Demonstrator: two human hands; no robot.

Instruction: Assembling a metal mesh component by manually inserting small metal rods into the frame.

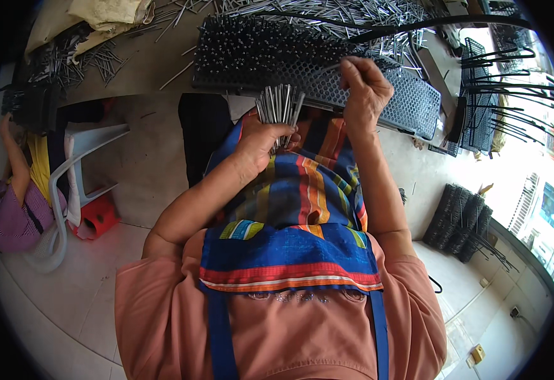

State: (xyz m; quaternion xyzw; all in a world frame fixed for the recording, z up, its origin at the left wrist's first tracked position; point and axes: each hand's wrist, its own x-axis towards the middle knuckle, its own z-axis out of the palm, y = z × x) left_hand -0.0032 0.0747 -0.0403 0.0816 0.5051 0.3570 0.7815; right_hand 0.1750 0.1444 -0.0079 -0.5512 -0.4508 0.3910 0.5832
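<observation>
My left hand (263, 144) is closed round an upright bundle of thin metal rods (279, 106), their tips fanning out above the thumb, over my lap. Farther right, my right hand (367, 95) is raised above a long perforated tray (410, 107), thumb and forefinger pinched together. A single thin metal rod (330, 68) appears to stick out leftward from that pinch. Many rods (245, 54) stand packed in the tray's holes on its left and middle part, while bare holes show toward its right end and along the near edge.
Loose metal rods (378, 12) lie heaped behind the tray, and a smaller pile (96, 63) is at the left. Another person (17, 209) sits at far left beside a pale plastic chair (58, 183). Black wire racks (480, 95) stand right; dark bundles (457, 218) rest on the floor.
</observation>
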